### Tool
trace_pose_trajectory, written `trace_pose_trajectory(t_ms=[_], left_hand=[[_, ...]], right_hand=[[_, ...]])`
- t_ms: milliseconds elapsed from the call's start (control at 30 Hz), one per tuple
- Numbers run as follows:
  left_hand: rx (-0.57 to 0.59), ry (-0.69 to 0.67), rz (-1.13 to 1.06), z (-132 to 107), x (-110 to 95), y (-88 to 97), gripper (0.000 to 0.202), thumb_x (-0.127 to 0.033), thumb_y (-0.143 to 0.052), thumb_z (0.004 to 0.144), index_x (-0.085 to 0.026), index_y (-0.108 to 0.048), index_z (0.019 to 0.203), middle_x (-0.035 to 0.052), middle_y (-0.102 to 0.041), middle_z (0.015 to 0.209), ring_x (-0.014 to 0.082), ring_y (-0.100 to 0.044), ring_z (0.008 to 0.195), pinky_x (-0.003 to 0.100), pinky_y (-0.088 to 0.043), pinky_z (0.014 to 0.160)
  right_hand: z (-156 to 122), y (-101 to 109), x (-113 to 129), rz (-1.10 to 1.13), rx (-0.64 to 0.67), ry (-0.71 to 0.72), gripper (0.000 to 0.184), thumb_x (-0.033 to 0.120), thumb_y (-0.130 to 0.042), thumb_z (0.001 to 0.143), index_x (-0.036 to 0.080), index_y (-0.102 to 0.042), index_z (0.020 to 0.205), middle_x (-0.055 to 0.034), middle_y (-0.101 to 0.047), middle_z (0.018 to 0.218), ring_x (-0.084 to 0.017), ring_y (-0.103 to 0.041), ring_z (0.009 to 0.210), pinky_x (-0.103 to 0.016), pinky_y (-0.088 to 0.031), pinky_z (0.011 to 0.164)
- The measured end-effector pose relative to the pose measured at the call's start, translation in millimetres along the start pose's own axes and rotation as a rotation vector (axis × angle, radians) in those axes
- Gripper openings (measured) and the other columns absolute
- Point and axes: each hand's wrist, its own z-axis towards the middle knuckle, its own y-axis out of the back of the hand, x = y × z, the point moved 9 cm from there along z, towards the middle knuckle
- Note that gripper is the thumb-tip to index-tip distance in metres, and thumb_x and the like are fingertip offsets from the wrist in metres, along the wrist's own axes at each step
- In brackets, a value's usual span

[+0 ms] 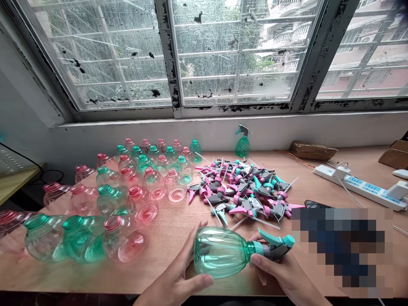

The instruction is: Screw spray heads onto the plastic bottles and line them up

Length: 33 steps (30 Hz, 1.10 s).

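A clear green spray bottle (219,251) lies sideways in my hands near the table's front edge. My left hand (178,276) is wrapped round its wide base. My right hand (283,274) grips its neck, under the grey and teal trigger head (276,245) fitted to it. Just beyond lies a heap of loose pink, teal and grey trigger heads (245,189) with dip tubes. To the left, several empty pink and green bottles (134,187) without heads lie and stand across the table.
One finished green spray bottle (242,142) stands at the back by the wall. A white power strip (363,187) with plugs lies at the right, a brown packet (312,150) and a cardboard box (395,154) behind it. A dark phone (314,204) lies near a blurred patch.
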Motion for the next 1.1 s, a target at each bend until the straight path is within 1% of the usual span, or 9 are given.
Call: trace_pose_trajectory(t_ms=[167, 300, 400, 467, 600, 733, 867, 1000, 1100], left_hand=[[-0.026, 0.006, 0.079, -0.1, -1.1, 1.0, 0.103, -0.039, -0.073, 0.092, -0.046, 0.003, 0.161, -0.0012, -0.013, 0.176, 0.0279, -0.015, 0.161, 0.047, -0.009, 0.131], [-0.035, 0.018, 0.013, -1.3, 0.5, 1.6, 0.114, -0.045, -0.078, 0.086, -0.041, 0.007, 0.161, 0.0011, -0.007, 0.176, 0.0282, -0.012, 0.161, 0.046, -0.009, 0.131], [-0.033, -0.002, -0.022, -2.1, 1.4, 4.0, 0.105, -0.053, -0.07, 0.09, -0.035, 0.004, 0.162, 0.0036, -0.002, 0.176, 0.0291, -0.009, 0.162, 0.048, -0.01, 0.131], [-0.024, -0.004, 0.006, -2.1, 2.6, 4.6, 0.096, -0.053, -0.066, 0.093, -0.034, -0.003, 0.163, 0.0041, -0.002, 0.176, 0.029, -0.007, 0.162, 0.049, -0.01, 0.131], [-0.004, -0.001, 0.048, -1.1, 2.8, 1.9, 0.099, -0.048, -0.071, 0.091, -0.044, -0.002, 0.161, -0.0024, -0.006, 0.177, 0.0279, -0.008, 0.162, 0.047, -0.008, 0.131], [-0.048, 0.009, 0.105, -1.1, 1.1, 2.7, 0.097, -0.049, -0.07, 0.092, -0.052, 0.0, 0.159, -0.0064, -0.012, 0.176, 0.0259, -0.015, 0.161, 0.046, -0.003, 0.132], [-0.032, 0.008, 0.025, -1.5, -1.2, 1.3, 0.108, -0.055, -0.074, 0.086, -0.045, 0.005, 0.159, -0.0034, -0.004, 0.176, 0.0268, -0.008, 0.162, 0.046, -0.009, 0.131], [-0.01, 0.028, -0.026, -2.1, 1.2, 2.2, 0.096, -0.058, -0.063, 0.093, -0.035, 0.002, 0.162, 0.0031, -0.006, 0.176, 0.028, -0.012, 0.161, 0.049, -0.013, 0.131], [0.014, 0.023, -0.001, -2.6, 4.1, 0.7, 0.098, -0.051, -0.071, 0.09, -0.041, -0.005, 0.161, -0.0017, -0.006, 0.176, 0.0278, -0.011, 0.161, 0.047, -0.012, 0.131]], right_hand=[[0.5, -0.9, 3.9, -0.026, 0.014, 0.008, 0.045, 0.049, -0.087, 0.077, 0.018, -0.068, 0.104, 0.0027, -0.069, 0.062, -0.011, -0.055, 0.044, -0.024, -0.042, 0.045], [0.1, -2.1, 2.5, -0.025, 0.027, 0.006, 0.044, 0.049, -0.087, 0.078, 0.018, -0.068, 0.103, 0.0008, -0.072, 0.064, -0.011, -0.056, 0.045, -0.023, -0.042, 0.045], [-0.1, -1.7, 0.9, -0.017, 0.023, 0.008, 0.045, 0.047, -0.088, 0.077, 0.018, -0.068, 0.105, 0.0002, -0.074, 0.065, -0.011, -0.056, 0.046, -0.023, -0.044, 0.045], [0.0, -1.9, 0.6, -0.018, 0.029, 0.007, 0.045, 0.047, -0.088, 0.077, 0.017, -0.069, 0.103, 0.0, -0.074, 0.065, -0.01, -0.055, 0.046, -0.023, -0.044, 0.045], [0.2, -3.3, 3.3, -0.016, 0.048, 0.005, 0.043, 0.049, -0.085, 0.08, 0.017, -0.068, 0.102, 0.0008, -0.072, 0.065, -0.01, -0.055, 0.046, -0.022, -0.042, 0.045], [-0.4, -4.1, 4.5, -0.028, 0.051, -0.007, 0.045, 0.051, -0.085, 0.079, 0.018, -0.066, 0.103, 0.0029, -0.07, 0.062, -0.009, -0.055, 0.045, -0.021, -0.041, 0.046], [-1.2, -5.7, 2.4, -0.015, 0.055, -0.019, 0.048, 0.05, -0.088, 0.076, 0.017, -0.066, 0.103, 0.0009, -0.073, 0.064, -0.01, -0.055, 0.046, -0.023, -0.043, 0.047], [-0.9, -6.2, 2.2, -0.009, 0.056, -0.029, 0.048, 0.05, -0.09, 0.074, 0.017, -0.067, 0.099, 0.0006, -0.073, 0.063, -0.01, -0.055, 0.047, -0.023, -0.044, 0.048], [-0.3, -7.0, 5.5, -0.039, 0.068, -0.02, 0.046, 0.054, -0.086, 0.078, 0.017, -0.067, 0.098, 0.0005, -0.073, 0.064, -0.01, -0.055, 0.046, -0.022, -0.041, 0.047]])
